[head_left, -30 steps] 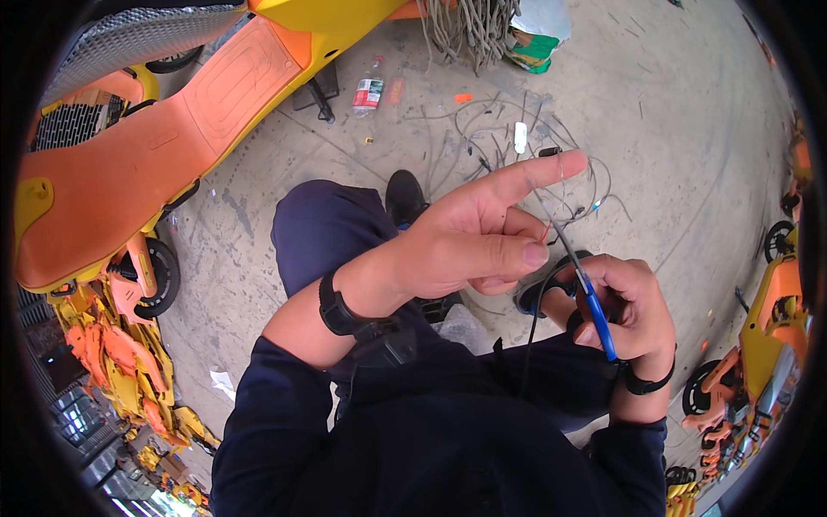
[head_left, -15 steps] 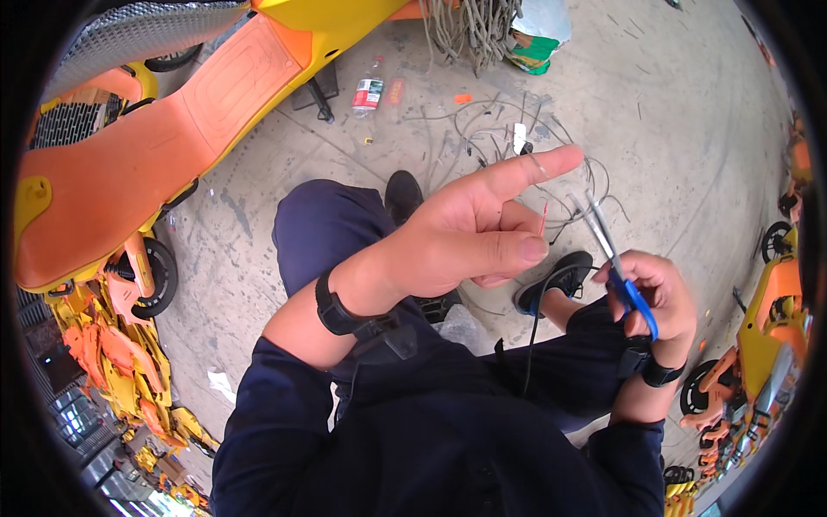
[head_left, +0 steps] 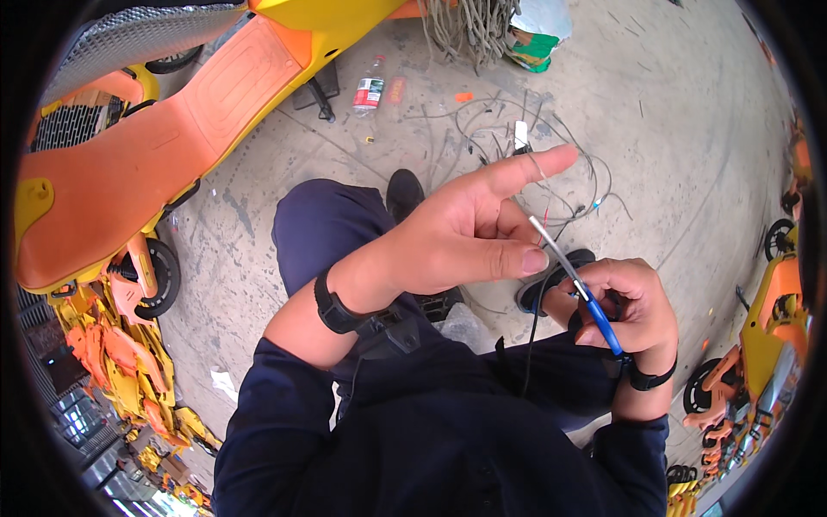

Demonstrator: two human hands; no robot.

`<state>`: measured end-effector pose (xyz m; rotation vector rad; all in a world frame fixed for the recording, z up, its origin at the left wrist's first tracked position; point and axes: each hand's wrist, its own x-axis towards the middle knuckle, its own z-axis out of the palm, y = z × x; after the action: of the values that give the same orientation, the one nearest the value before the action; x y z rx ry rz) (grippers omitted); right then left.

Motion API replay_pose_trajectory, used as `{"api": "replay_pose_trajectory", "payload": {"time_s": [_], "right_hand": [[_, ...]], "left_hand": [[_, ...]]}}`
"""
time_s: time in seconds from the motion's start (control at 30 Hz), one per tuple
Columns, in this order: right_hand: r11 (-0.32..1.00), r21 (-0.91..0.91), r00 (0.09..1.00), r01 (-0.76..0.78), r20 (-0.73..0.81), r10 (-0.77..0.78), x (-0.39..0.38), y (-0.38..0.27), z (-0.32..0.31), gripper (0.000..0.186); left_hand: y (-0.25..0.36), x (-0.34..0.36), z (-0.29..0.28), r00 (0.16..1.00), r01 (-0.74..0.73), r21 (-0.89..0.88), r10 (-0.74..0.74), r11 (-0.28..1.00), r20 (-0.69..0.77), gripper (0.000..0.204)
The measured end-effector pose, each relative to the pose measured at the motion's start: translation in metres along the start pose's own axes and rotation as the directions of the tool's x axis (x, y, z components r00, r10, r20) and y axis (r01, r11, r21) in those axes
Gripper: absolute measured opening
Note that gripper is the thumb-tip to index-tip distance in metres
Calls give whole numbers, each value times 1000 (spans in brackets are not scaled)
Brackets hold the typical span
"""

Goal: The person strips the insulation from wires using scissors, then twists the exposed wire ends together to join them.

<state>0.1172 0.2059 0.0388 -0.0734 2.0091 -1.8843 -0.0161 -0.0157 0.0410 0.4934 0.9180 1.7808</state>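
My left hand [head_left: 465, 233] is closed on a thin wire with a red end [head_left: 544, 220], pinched near the thumb, while its index finger points out and a thin strand crosses it. My right hand [head_left: 629, 314] grips blue-handled scissors [head_left: 596, 310], whose silver blades point up and left to beside the left thumb and the red wire end. Whether the blades touch the wire I cannot tell. Below my hands a black cable [head_left: 530, 345] hangs down.
An orange-yellow scooter [head_left: 198, 112] fills the upper left; more scooters [head_left: 771, 302] line the right and a pile of parts [head_left: 129, 362] the lower left. Loose cables [head_left: 603, 172], a plastic bottle [head_left: 368, 90], a cord bundle [head_left: 465, 30] and a bag [head_left: 534, 47] lie on the floor [head_left: 689, 129].
The scissors swung up and right with blades apart, then came back down and left, blades now together beside the wire. My left hand has shifted only slightly.
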Motion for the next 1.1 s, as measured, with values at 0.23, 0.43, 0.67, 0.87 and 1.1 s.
{"api": "replay_pose_trajectory", "payload": {"time_s": [0.23, 0.43, 0.67, 0.87, 1.1], "right_hand": [[953, -284, 988, 104, -78, -131, 3, -4, 2, 39], [846, -507, 937, 167, -186, -296, 7, -9, 8, 37], [747, -645, 906, 160, -205, -370, 9, -9, 5, 38], [842, -540, 820, 0, -482, -309, -2, 3, -9, 37], [965, -259, 970, -39, -243, -26, -10, 1, -19, 47]], "left_hand": [[4, 3, 1, 996, 75, 45, -73, 996, -52, 82], [-6, 3, -5, 1000, 24, -14, -24, 1000, -20, 80], [-5, 3, -4, 999, 50, -101, -50, 994, -2, 76], [-5, -1, -1, 1000, 15, -122, -17, 992, -17, 76], [-6, -1, -2, 1000, 0, -103, 0, 995, 7, 76]]}}
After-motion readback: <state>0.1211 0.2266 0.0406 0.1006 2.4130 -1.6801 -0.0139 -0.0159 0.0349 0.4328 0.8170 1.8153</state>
